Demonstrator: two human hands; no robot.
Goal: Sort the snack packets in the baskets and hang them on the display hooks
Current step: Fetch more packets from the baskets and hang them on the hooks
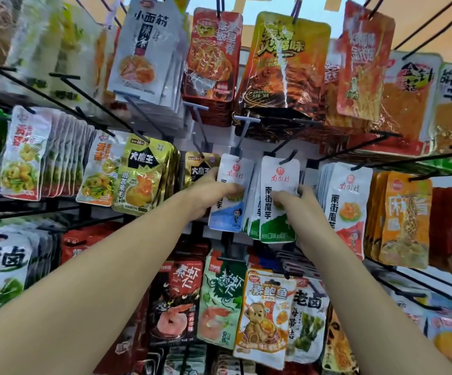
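At rack centre, mid row: L hand (212, 188) grips white/blue packet (229, 213) by left edge, thumb across front, fingers hidden behind it. R hand (299, 201) pinches white/green packet (276, 226), thumb on front, fingertips at right edge, rest hidden. Both packets hang long axis near vertical, print facing cam, tops up at hooks (284, 158); blue one's bottom tilted slightly left. Whether holes sit fully on hooks: can't tell. Pkts behind green one mostly covered. Rack edges blurred, labels there unreadable.
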